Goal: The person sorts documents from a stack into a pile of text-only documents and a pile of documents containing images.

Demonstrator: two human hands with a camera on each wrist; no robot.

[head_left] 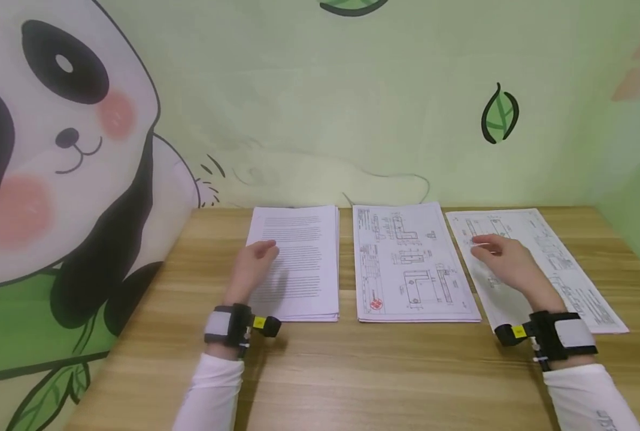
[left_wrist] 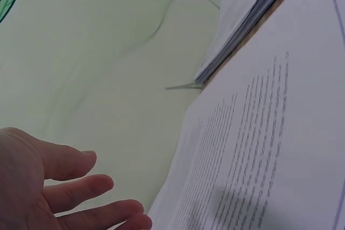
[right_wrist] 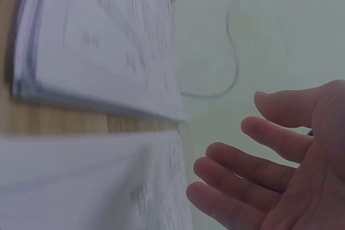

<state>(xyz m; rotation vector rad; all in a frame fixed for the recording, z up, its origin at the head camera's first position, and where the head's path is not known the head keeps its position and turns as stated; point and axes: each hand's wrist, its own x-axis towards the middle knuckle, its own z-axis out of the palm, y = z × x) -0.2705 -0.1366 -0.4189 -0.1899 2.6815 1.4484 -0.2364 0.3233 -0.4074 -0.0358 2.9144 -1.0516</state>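
Three piles of paper lie side by side on the table. The left one is a stack of printed text sheets (head_left: 303,269), its lines also visible in the left wrist view. In the middle sits a stack of technical drawings (head_left: 390,263) with a red stamp at its lower left corner. A thinner drawing pile (head_left: 584,287) lies at the right, turned slightly. My left hand (head_left: 253,266) hovers by the left edge of the text stack, fingers relaxed and holding nothing. Over the right pile my right hand (head_left: 508,260) is held with loosely extended fingers, nothing in it.
The wooden table (head_left: 363,377) meets a pale green wall (head_left: 309,108) right behind the papers. A large painted panda (head_left: 99,149) covers the wall on the left. Each wrist wears a strapped camera, such as the left wrist camera (head_left: 268,326).
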